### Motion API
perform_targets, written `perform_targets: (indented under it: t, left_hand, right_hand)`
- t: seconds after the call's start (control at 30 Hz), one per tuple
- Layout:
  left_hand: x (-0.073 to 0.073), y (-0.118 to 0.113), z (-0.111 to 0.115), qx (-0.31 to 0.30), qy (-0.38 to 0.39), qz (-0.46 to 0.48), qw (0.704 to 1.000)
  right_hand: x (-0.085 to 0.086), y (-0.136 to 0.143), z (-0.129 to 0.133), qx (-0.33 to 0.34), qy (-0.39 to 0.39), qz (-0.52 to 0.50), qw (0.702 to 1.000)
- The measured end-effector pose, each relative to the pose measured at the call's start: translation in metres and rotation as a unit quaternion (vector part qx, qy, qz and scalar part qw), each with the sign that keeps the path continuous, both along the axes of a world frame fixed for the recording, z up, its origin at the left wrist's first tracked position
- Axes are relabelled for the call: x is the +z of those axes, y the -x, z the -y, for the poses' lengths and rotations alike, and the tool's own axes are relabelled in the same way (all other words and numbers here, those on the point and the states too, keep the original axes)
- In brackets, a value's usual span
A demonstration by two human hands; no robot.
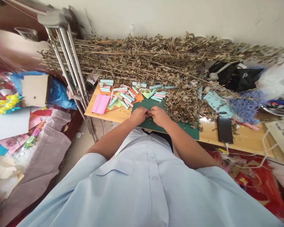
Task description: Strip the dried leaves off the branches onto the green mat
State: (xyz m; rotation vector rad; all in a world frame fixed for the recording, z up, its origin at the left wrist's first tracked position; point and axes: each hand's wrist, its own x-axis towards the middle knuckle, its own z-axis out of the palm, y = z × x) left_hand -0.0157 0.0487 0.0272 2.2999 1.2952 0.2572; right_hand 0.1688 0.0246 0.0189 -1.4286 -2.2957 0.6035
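My left hand (139, 116) and my right hand (159, 116) meet at the front edge of a green mat (186, 128). Fingers of both are closed and pressed together, fingertips touching. Something small and brownish shows between them, too small to name. Right of my right hand lies a heap of crumbled dried leaves (182, 107). Beyond and left of my left hand are several small rolls of pale blue and pink paper (126, 97), some on orange and green sheets. A ridged pink paper (101, 104) lies at the table's left end.
Long dried leafy stalks (137, 56) cover the back against the wall. Metal crutches (68, 63) lean at the left. To the right are a plugged-in phone (225, 130), a pen (215, 113), purple cord (245, 107), a pale blue sheet (219, 102) and a keyboard (282, 135).
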Motion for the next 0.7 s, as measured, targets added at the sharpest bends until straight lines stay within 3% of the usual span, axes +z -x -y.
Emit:
perform_targets:
  t: [0.23,0.5,0.7]
  left_hand:
    - [0.002,0.002,-0.01,-0.001,0.03,0.024,0.999]
    - [0.005,-0.003,-0.015,0.051,0.055,0.03,0.997]
    - [0.002,0.0,-0.018,0.054,0.078,0.04,0.995]
  right_hand:
    - [-0.015,-0.005,-0.01,-0.009,0.019,-0.067,0.998]
    - [-0.012,0.012,0.001,-0.101,-0.017,0.016,0.995]
    - [-0.022,0.003,-0.004,-0.146,0.028,-0.081,0.986]
